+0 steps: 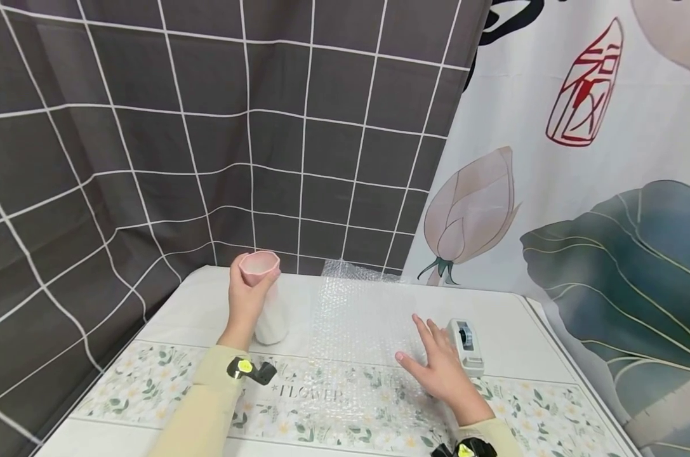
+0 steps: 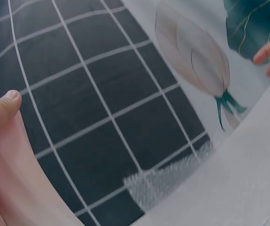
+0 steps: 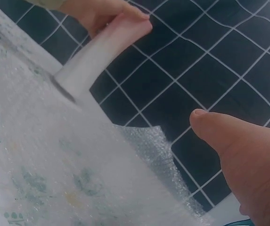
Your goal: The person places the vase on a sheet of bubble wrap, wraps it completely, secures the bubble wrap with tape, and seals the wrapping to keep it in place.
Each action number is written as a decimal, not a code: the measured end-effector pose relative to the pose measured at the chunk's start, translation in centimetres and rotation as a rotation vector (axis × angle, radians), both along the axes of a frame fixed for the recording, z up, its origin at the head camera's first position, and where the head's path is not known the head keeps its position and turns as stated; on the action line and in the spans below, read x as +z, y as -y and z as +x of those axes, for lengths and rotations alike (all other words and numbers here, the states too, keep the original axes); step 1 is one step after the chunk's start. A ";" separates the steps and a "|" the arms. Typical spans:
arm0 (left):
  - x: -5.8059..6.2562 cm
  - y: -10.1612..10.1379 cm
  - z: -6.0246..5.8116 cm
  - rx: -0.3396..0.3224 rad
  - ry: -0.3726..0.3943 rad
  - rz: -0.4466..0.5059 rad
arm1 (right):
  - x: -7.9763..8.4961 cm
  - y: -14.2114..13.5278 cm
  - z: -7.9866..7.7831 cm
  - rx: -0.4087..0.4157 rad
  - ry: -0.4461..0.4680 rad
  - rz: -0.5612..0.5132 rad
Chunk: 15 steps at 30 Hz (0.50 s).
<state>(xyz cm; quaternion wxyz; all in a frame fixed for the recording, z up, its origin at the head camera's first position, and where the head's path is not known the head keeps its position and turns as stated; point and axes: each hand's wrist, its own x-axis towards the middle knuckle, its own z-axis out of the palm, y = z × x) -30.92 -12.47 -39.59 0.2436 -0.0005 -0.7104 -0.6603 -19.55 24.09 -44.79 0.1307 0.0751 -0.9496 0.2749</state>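
In the head view, the left hand (image 1: 245, 303) is at the left side of the table, its thumb and fingers clamped round the upper part of a pink-and-white vase (image 1: 273, 318). The vase's faceted pink mouth faces up, and its white base is low over the table; whether it touches is hard to tell. To its right, a clear sheet of bubble wrap (image 1: 356, 330) lies across the floral tablecloth (image 1: 164, 374), its far end jutting past the far table edge. The right hand (image 1: 440, 369) is over the right part of the wrap, thumb and fingers spread apart, gripping nothing. Just beside it, on the right, is a white tape dispenser (image 1: 466, 346). A dark grid-patterned curtain (image 1: 282, 146) hangs at the far side and left, and a white curtain (image 1: 510, 108) with a lotus print at the right.

The left wrist view shows the left thumb against the vase's pink upper part, with the wrap to the right and the right hand's fingers farther right.

In the right wrist view, the right thumb stands clear of the wrap. To the left, the other hand holds the tilted-looking vase near its mouth, a dark shadow along its base.
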 end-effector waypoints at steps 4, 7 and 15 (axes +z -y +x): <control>1.1 -1.0 0.9 -0.034 -0.027 0.033 | -0.1 0.0 -0.1 0.001 -0.004 -0.001; 2.0 -1.9 1.7 -0.065 -0.029 0.027 | -0.2 0.1 -0.1 0.004 -0.014 -0.002; 3.2 -5.0 3.7 -0.213 -0.046 0.061 | -0.4 0.6 -0.1 0.029 -0.011 -0.012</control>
